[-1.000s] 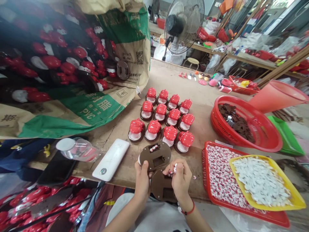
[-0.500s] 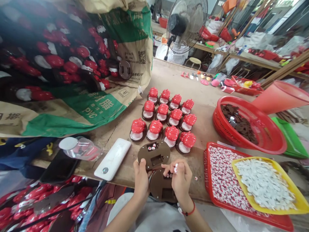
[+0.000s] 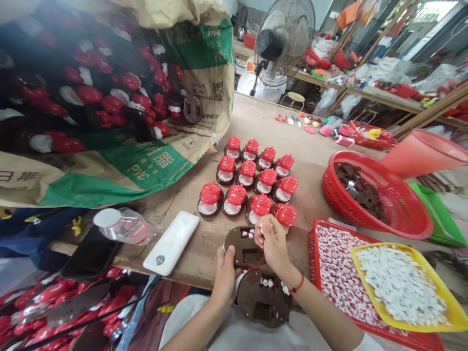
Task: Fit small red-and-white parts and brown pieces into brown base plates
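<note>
"What's the right hand up to?"

"Its fingers are pinched closed against the thumb on something tiny, perhaps a red-and-white piece, though I can't be sure from here. It sits just over the far right of the brown plate, close to the slot of red-and-white pieces."

"And the left hand?"

"Curled around the plate's near left edge, thumb on top, gripping it firmly. I can't tell whether the plate is lifted off the wooden bench."

"Which way does that plate lie?"

"Its long axis runs roughly left to right, slightly tilted. It's dark brown and rounded at the ends, with a rectangular cutout below the slot. So the right hand is the nearer one to those pieces."

"Is that another plate closer in?"

"Yes, a second brown plate lies nearer the person, just below the right wrist, with pieces in its own slot."

"What's around them?"

"To the right, a red tray of small pieces with a yellow tray of white pieces on it. Farther off are rows of red-capped units and a red basket."
</note>
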`<state>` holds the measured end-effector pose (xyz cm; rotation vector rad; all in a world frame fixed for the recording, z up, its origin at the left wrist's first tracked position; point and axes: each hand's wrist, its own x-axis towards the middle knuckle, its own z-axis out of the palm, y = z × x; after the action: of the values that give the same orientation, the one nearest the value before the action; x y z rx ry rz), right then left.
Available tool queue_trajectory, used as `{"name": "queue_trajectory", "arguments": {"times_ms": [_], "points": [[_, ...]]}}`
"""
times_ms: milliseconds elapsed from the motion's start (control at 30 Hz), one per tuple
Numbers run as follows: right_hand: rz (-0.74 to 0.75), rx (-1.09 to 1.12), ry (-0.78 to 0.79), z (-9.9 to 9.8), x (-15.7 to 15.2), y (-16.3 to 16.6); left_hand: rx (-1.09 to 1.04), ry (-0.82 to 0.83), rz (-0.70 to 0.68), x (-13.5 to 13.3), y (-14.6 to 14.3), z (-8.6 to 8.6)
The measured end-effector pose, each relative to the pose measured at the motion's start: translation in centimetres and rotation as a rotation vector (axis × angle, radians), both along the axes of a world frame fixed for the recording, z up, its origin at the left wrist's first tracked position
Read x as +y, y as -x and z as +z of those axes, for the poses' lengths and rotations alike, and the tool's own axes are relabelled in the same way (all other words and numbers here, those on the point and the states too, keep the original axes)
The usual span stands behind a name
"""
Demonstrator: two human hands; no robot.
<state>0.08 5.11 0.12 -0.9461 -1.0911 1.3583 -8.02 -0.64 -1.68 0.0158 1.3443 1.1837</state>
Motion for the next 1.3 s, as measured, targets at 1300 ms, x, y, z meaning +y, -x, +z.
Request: {"name": "queue_trajectory", "arguments": {"times_ms": [1300], "points": [[0.096,-0.028,-0.036,-1.7,0.0,-0.2,-0.013,-0.029,0.021,1.1,0.1,-0.2]]}}
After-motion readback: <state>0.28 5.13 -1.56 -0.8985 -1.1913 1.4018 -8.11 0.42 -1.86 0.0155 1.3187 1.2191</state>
